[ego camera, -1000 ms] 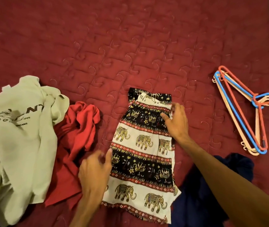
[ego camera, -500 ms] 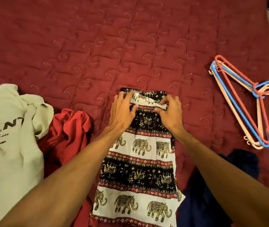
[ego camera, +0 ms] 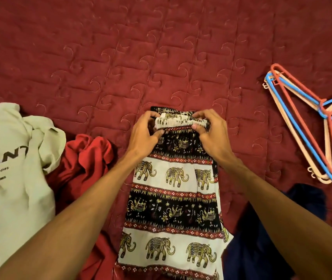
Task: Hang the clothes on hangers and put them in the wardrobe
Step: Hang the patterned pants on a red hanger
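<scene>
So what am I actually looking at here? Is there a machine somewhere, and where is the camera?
There is no machine. A person wears a camera on the head that looks down at their own two bare hands. Below them is a bed with a dark red quilt. The left hand and the right hand each have a grip on the waistband of a pair of elephant-print trousers, which lie flat. To the left lie a pale green shirt and a crumpled red garment; a dark blue garment lies at lower right. A bundle of plastic hangers waits at the right, untouched.
</scene>
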